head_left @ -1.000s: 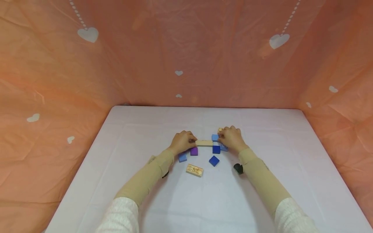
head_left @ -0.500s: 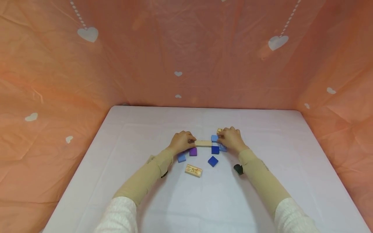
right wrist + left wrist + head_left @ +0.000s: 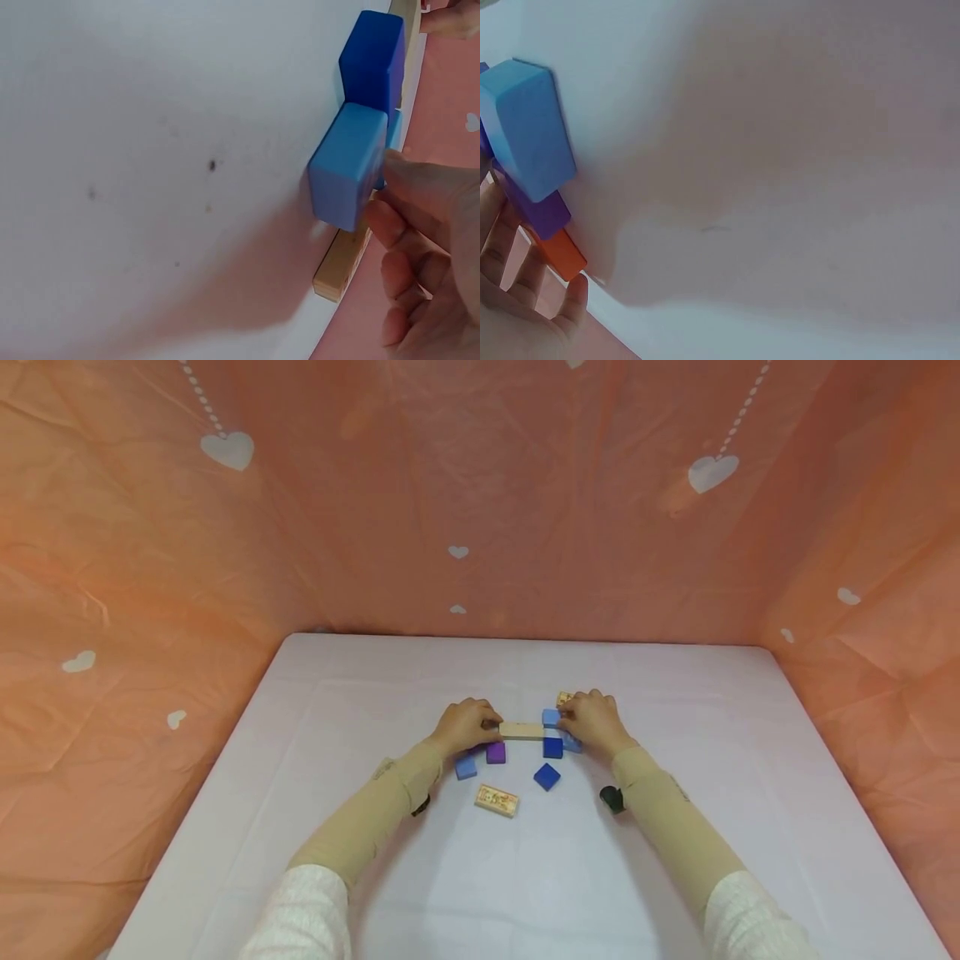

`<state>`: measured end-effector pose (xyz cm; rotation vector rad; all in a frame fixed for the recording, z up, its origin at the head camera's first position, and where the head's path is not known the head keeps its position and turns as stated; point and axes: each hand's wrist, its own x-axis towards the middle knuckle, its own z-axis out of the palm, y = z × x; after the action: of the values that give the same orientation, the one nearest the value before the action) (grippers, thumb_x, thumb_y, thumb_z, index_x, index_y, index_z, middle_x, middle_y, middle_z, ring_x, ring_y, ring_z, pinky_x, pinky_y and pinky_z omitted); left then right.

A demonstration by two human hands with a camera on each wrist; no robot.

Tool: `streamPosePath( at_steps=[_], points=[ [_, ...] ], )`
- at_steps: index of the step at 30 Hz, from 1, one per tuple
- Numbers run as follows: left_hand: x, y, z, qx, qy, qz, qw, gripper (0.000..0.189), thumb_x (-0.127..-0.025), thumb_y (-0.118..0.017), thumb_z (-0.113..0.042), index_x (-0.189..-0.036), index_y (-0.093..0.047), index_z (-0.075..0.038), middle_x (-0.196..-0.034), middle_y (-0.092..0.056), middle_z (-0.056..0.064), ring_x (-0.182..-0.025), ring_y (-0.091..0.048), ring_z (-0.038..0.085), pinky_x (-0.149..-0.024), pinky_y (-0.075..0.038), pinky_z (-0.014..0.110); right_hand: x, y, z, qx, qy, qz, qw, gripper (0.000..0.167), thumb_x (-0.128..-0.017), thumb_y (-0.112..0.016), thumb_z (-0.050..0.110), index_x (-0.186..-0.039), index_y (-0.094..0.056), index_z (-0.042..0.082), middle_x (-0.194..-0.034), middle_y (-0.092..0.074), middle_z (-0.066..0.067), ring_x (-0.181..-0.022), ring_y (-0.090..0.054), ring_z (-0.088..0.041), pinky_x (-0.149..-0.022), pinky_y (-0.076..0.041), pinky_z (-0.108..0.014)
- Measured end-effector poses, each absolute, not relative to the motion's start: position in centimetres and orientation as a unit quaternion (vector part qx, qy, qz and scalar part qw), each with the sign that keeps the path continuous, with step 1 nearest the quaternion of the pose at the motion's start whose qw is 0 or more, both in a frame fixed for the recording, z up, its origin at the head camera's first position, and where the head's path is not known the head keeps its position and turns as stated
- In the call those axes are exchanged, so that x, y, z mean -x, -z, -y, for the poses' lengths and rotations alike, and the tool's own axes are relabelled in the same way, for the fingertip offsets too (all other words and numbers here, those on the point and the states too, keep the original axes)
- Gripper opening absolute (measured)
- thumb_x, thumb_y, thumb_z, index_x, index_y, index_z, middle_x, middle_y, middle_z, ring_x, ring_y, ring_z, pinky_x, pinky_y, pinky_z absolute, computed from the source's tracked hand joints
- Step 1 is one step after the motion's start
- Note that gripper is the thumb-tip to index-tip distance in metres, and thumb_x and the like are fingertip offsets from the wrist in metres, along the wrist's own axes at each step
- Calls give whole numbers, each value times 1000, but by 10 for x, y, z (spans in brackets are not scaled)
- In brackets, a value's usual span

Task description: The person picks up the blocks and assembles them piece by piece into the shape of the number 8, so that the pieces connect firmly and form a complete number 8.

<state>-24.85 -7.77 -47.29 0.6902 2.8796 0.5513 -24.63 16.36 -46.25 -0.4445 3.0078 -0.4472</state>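
My left hand (image 3: 465, 727) has its thumb and finger at the left end of a long plain wooden block (image 3: 521, 731), pinching it there. Its other fingers curl beside an orange block (image 3: 564, 256), a purple block (image 3: 546, 214) and a light blue block (image 3: 536, 131). My right hand (image 3: 595, 720) pinches a light blue block (image 3: 551, 718) at the right end of the row. Close to that hand are a dark blue block (image 3: 373, 64), a second light blue block (image 3: 349, 165) and a printed wooden block (image 3: 337, 270). The hands partly cover the blocks behind them.
Nearer the front of the white table (image 3: 570, 877) lie a printed wooden block (image 3: 497, 800) and a dark blue block (image 3: 547, 777) turned cornerwise. A dark object (image 3: 612, 799) sits by the right sleeve. An orange heart-patterned cloth (image 3: 525, 510) surrounds the table.
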Motion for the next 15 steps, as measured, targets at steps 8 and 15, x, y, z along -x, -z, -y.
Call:
streamPosePath(
  at_steps=[8,15],
  points=[
    [249,469,79,-235,-184,-951,85,36,-79,-72,-35,-109,-70,-17,-104,-68,-2,-91,-58,14,-84,-45,35,245,463,-164,143,144,-979,36,31,-85,-66,27,-110,-69,10,-101,-67,-11,-89,-53,-27,-82,-37,-44],
    [248,466,83,-235,-202,-947,88,35,-82,-69,-31,-113,-68,-14,-106,-68,0,-95,-59,17,-89,-46,36,245,463,-164,144,147,-978,32,30,-85,-67,26,-109,-69,9,-103,-68,-13,-90,-53,-28,-82,-37,-43]
  ],
)
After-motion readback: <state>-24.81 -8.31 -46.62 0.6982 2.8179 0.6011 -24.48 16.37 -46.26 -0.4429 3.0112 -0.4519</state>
